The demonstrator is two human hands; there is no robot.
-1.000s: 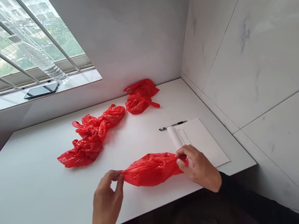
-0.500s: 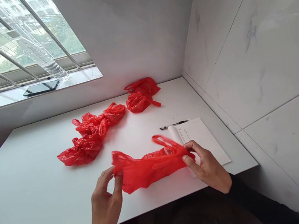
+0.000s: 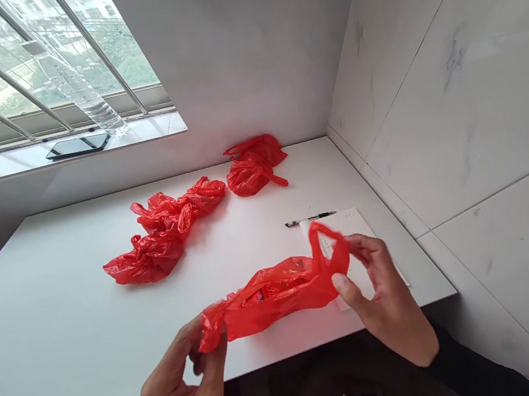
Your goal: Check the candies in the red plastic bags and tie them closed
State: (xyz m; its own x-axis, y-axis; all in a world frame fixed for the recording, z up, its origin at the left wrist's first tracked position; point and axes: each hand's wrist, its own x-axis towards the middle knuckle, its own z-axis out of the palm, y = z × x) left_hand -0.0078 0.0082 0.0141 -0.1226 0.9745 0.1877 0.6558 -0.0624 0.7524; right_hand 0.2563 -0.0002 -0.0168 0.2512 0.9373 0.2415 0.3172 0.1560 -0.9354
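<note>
A red plastic bag point(image 3: 277, 304) is stretched sideways between my two hands above the table's front edge. Its mouth gapes along the top, and something with dark print shows faintly inside. My left hand point(image 3: 187, 386) pinches the bag's left end between thumb and fingers. At the right end, my right hand point(image 3: 379, 293) grips the bag near a raised handle loop, thumb in front and fingers behind. Beneath the right hand lies an open notebook point(image 3: 349, 221), partly covered by the bag and hand.
Crumpled red bags point(image 3: 163, 232) lie in a row at the table's middle left, with more red plastic point(image 3: 256, 165) by the back wall. A black pen point(image 3: 311, 218) rests behind the notebook. On the windowsill are a phone point(image 3: 78, 146) and a clear bottle point(image 3: 79, 90).
The bag's mouth has opened wider and its right handle loop has risen. My left hand has moved lower and nearer to me; the right has shifted slightly right.
</note>
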